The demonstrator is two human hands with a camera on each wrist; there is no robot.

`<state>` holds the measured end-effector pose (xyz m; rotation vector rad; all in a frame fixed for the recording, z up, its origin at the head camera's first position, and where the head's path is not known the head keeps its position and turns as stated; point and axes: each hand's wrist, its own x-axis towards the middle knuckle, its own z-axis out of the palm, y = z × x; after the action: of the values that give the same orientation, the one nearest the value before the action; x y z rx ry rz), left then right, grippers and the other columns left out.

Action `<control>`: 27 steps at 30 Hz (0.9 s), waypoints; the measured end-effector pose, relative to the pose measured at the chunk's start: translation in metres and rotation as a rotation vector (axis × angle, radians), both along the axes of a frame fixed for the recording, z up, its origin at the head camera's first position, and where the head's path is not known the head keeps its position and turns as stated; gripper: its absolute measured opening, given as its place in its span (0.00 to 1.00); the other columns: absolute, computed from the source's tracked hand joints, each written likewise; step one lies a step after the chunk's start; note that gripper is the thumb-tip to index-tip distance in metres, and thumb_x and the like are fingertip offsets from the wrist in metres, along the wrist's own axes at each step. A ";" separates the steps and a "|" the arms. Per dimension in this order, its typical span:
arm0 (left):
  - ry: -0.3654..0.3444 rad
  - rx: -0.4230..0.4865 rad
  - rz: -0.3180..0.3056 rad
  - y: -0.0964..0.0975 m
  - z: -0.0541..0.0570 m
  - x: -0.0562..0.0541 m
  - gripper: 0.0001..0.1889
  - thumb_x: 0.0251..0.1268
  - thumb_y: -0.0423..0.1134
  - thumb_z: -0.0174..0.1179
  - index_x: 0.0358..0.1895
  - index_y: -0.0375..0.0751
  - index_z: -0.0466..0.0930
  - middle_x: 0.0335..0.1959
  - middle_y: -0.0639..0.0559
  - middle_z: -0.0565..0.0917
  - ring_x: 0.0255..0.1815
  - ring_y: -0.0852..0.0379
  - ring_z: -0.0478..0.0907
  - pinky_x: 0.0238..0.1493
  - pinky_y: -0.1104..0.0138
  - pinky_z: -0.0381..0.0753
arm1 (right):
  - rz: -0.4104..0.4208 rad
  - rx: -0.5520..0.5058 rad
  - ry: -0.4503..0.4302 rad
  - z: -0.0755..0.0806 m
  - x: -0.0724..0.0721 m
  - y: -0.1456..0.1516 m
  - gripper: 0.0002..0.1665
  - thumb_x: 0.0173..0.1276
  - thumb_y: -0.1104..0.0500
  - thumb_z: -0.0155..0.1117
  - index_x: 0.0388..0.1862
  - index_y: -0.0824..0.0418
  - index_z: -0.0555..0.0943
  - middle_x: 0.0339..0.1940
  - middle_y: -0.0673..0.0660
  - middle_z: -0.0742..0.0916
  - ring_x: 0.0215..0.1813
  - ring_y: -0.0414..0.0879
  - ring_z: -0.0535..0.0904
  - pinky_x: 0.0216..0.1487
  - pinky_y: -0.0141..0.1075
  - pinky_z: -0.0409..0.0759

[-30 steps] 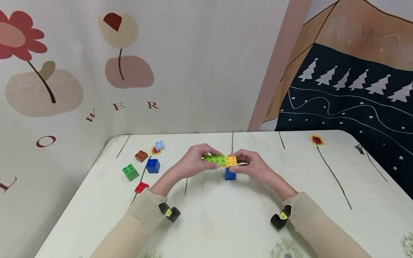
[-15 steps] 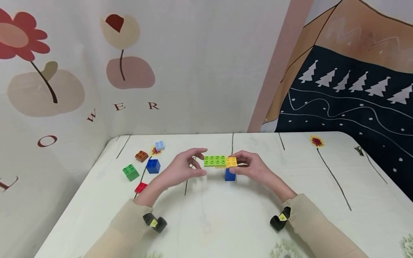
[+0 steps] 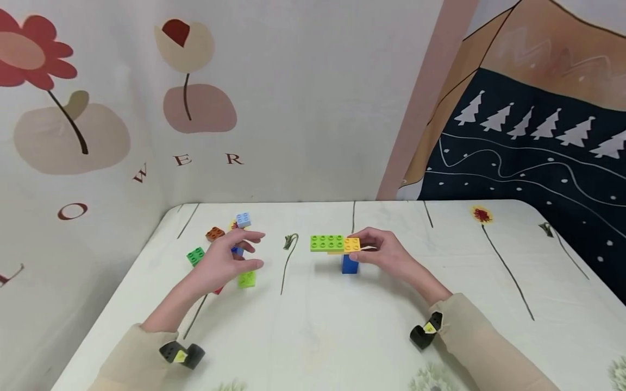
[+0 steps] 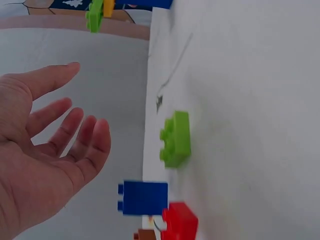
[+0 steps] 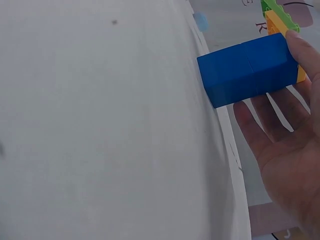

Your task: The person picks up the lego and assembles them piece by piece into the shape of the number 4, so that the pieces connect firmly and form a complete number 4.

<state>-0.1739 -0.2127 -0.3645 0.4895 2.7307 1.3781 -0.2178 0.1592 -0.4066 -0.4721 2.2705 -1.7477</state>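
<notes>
My right hand (image 3: pixel 388 252) grips a toy-block build near its top, thumb in front and fingers behind. A blue block column (image 3: pixel 349 265), with a seam halfway along it in the right wrist view, carries a yellow block (image 3: pixel 352 245). On the yellow block sits a long lime block (image 3: pixel 327 243) that juts out to the left. My left hand (image 3: pixel 220 265) hovers over loose blocks, fingers spread and holding nothing. Near its thumb lies a small lime block (image 3: pixel 246 279). A blue block (image 4: pixel 145 198) and a red block (image 4: pixel 181 222) are partly hidden by this hand in the head view.
Farther left on the table are a green block (image 3: pixel 195 256), a brown block (image 3: pixel 215 233) and a light blue block (image 3: pixel 243 219). A printed cloth covers the table (image 3: pixel 313 336). A curtain (image 3: pixel 303 108) hangs behind its far edge.
My left hand has let go of the long lime block and moved left over the loose blocks. My right hand stays at the build, which stands in the same place.
</notes>
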 end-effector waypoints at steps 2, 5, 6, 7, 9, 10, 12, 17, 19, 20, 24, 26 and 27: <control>0.014 -0.043 0.012 -0.007 -0.001 0.002 0.26 0.63 0.33 0.73 0.64 0.38 0.79 0.57 0.41 0.80 0.54 0.41 0.78 0.48 0.67 0.82 | 0.001 -0.008 -0.003 0.000 0.000 0.000 0.24 0.65 0.63 0.75 0.60 0.66 0.81 0.54 0.61 0.87 0.54 0.53 0.83 0.49 0.34 0.85; 0.034 -0.079 0.013 -0.015 -0.004 0.006 0.24 0.62 0.33 0.73 0.61 0.35 0.81 0.55 0.41 0.80 0.52 0.42 0.79 0.47 0.68 0.83 | 0.003 -0.011 -0.004 0.000 0.000 0.000 0.24 0.65 0.63 0.75 0.60 0.66 0.81 0.54 0.61 0.87 0.54 0.53 0.83 0.49 0.34 0.85; 0.039 -0.085 0.012 -0.017 -0.005 0.007 0.24 0.61 0.32 0.74 0.60 0.34 0.81 0.55 0.41 0.81 0.52 0.42 0.79 0.46 0.68 0.84 | 0.003 -0.011 -0.006 0.000 0.000 0.000 0.24 0.66 0.63 0.74 0.60 0.66 0.81 0.54 0.61 0.86 0.54 0.53 0.83 0.49 0.34 0.85; 0.041 -0.086 0.011 -0.018 -0.007 0.008 0.23 0.61 0.32 0.74 0.60 0.33 0.82 0.55 0.41 0.81 0.51 0.42 0.80 0.46 0.68 0.84 | 0.003 -0.008 -0.006 0.000 0.000 0.000 0.24 0.66 0.63 0.74 0.60 0.66 0.81 0.54 0.61 0.86 0.54 0.52 0.82 0.49 0.34 0.85; 0.036 -0.086 0.007 -0.019 -0.009 0.010 0.22 0.60 0.30 0.74 0.58 0.32 0.83 0.54 0.41 0.81 0.49 0.42 0.81 0.46 0.67 0.85 | 0.003 -0.006 -0.009 0.000 0.000 0.000 0.24 0.65 0.63 0.74 0.60 0.66 0.81 0.54 0.61 0.86 0.53 0.52 0.82 0.48 0.34 0.85; 0.032 -0.088 0.004 -0.019 -0.011 0.010 0.22 0.59 0.29 0.74 0.58 0.32 0.83 0.55 0.41 0.81 0.50 0.42 0.81 0.46 0.65 0.85 | 0.002 -0.008 -0.012 0.000 0.000 0.000 0.24 0.65 0.63 0.74 0.59 0.66 0.81 0.53 0.61 0.86 0.53 0.52 0.82 0.48 0.34 0.85; 0.018 -0.102 0.000 -0.019 -0.014 0.011 0.22 0.59 0.29 0.74 0.57 0.33 0.84 0.56 0.42 0.81 0.50 0.43 0.82 0.48 0.62 0.86 | 0.000 -0.012 -0.013 0.000 0.000 0.000 0.24 0.65 0.64 0.75 0.59 0.66 0.81 0.53 0.61 0.87 0.53 0.52 0.83 0.47 0.34 0.85; -0.002 -0.191 -0.032 -0.018 -0.022 0.009 0.23 0.57 0.31 0.75 0.57 0.36 0.84 0.56 0.44 0.82 0.56 0.43 0.80 0.51 0.55 0.85 | 0.010 -0.017 0.007 0.000 -0.001 0.000 0.24 0.65 0.65 0.75 0.59 0.68 0.81 0.51 0.61 0.87 0.52 0.51 0.83 0.46 0.33 0.84; -0.001 -0.230 -0.038 -0.018 -0.023 0.009 0.23 0.56 0.31 0.76 0.57 0.37 0.84 0.56 0.45 0.82 0.57 0.43 0.79 0.50 0.54 0.84 | 0.012 -0.017 0.010 0.000 -0.001 0.000 0.24 0.65 0.65 0.75 0.59 0.69 0.81 0.51 0.61 0.87 0.52 0.51 0.83 0.46 0.32 0.84; -0.004 -0.246 -0.039 -0.018 -0.024 0.008 0.24 0.56 0.30 0.76 0.58 0.37 0.84 0.55 0.45 0.82 0.57 0.43 0.79 0.50 0.53 0.84 | 0.010 -0.018 0.009 0.000 -0.001 0.000 0.24 0.64 0.65 0.75 0.58 0.69 0.81 0.51 0.61 0.87 0.52 0.51 0.83 0.46 0.32 0.84; -0.025 -0.296 -0.043 -0.017 -0.028 0.007 0.25 0.54 0.28 0.75 0.58 0.36 0.84 0.55 0.44 0.83 0.57 0.43 0.79 0.53 0.51 0.83 | 0.007 -0.021 0.006 0.000 -0.001 0.000 0.24 0.65 0.65 0.75 0.58 0.69 0.81 0.51 0.61 0.87 0.52 0.51 0.83 0.46 0.32 0.84; -0.037 -0.311 -0.047 -0.016 -0.029 0.006 0.25 0.54 0.26 0.74 0.58 0.35 0.83 0.54 0.45 0.84 0.56 0.44 0.79 0.54 0.51 0.82 | 0.005 -0.022 0.005 0.001 0.000 0.001 0.24 0.65 0.65 0.74 0.58 0.69 0.81 0.51 0.61 0.87 0.52 0.51 0.83 0.46 0.32 0.84; -0.040 -0.316 -0.048 -0.015 -0.030 0.006 0.25 0.53 0.26 0.74 0.58 0.34 0.83 0.53 0.45 0.84 0.55 0.45 0.79 0.55 0.50 0.82 | 0.005 -0.023 0.004 0.001 0.000 0.001 0.24 0.65 0.65 0.74 0.58 0.69 0.81 0.51 0.61 0.87 0.52 0.51 0.83 0.46 0.32 0.84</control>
<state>-0.1683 -0.2280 -0.3948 0.4946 2.8077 0.9094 -0.2177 0.1597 -0.4055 -0.4857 2.2522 -1.7744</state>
